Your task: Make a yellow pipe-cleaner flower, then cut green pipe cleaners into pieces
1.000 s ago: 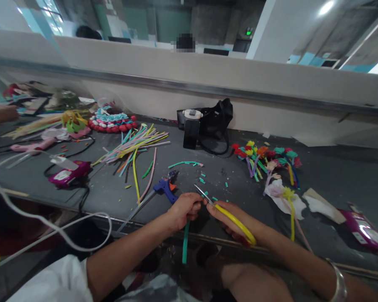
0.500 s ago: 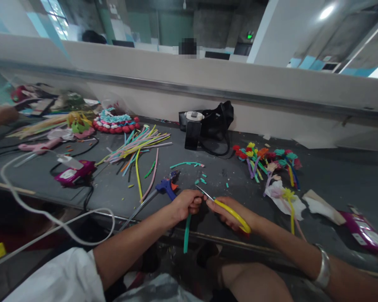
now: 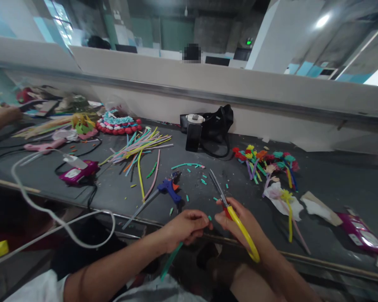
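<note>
My left hand point(image 3: 189, 226) is closed on a green pipe cleaner point(image 3: 171, 262), which hangs below it past the table edge; a short green end sticks out at the fingertips. My right hand point(image 3: 239, 218) grips yellow-handled scissors point(image 3: 244, 235), whose blades point up and away over the table, apart from the pipe cleaner. Small cut green pieces point(image 3: 203, 181) lie scattered beyond my hands. Near them is a curved green strip point(image 3: 187, 164). A blue glue gun point(image 3: 169, 188) lies just beyond my left hand.
Loose coloured pipe cleaners point(image 3: 141, 144) form a pile at left, near a purple device point(image 3: 78, 173) with a white cable. A phone point(image 3: 194, 136) stands before a black bag point(image 3: 222, 130). Colourful flowers point(image 3: 267, 159) lie at right. Another person's hand point(image 3: 3, 117) is at far left.
My left hand has moved down toward me with the green pipe cleaner. The scissors have swung upright, away from the left fingers. More green pieces show on the table.
</note>
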Action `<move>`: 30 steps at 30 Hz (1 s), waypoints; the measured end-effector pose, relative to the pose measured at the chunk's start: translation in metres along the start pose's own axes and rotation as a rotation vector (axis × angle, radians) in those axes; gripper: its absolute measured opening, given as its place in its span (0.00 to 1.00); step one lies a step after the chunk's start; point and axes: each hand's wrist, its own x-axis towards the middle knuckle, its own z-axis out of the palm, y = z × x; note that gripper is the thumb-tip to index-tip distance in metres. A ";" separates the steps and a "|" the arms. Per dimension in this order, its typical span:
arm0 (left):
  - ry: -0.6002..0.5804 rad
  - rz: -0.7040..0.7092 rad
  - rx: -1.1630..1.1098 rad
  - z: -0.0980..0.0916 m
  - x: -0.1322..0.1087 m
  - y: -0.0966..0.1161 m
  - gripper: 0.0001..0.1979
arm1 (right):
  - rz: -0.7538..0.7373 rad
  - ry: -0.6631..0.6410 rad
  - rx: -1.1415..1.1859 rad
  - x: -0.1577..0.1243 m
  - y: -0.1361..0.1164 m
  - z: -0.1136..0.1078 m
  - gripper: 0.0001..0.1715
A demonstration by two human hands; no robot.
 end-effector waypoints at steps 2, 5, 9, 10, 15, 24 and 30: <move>-0.013 -0.014 0.009 0.007 -0.006 -0.004 0.22 | -0.049 0.010 0.031 -0.009 0.000 0.010 0.24; -0.039 -0.014 0.029 0.013 -0.011 -0.007 0.22 | -0.084 0.016 0.046 -0.018 0.004 0.026 0.19; -0.052 -0.062 0.003 0.013 -0.013 -0.010 0.18 | -0.128 0.052 0.001 -0.022 0.013 0.035 0.14; -0.045 -0.079 -0.001 0.013 -0.014 -0.011 0.17 | -0.137 0.065 -0.007 -0.022 0.015 0.034 0.15; 0.010 -0.058 -0.002 0.011 -0.016 -0.012 0.14 | -0.103 0.127 -0.089 -0.021 0.013 0.026 0.17; 0.195 0.203 -0.160 -0.004 -0.021 0.013 0.10 | -0.124 0.017 -0.002 -0.035 0.011 0.024 0.28; 0.207 0.194 -0.179 0.001 -0.018 0.020 0.11 | -0.123 -0.135 0.031 -0.046 0.024 0.028 0.29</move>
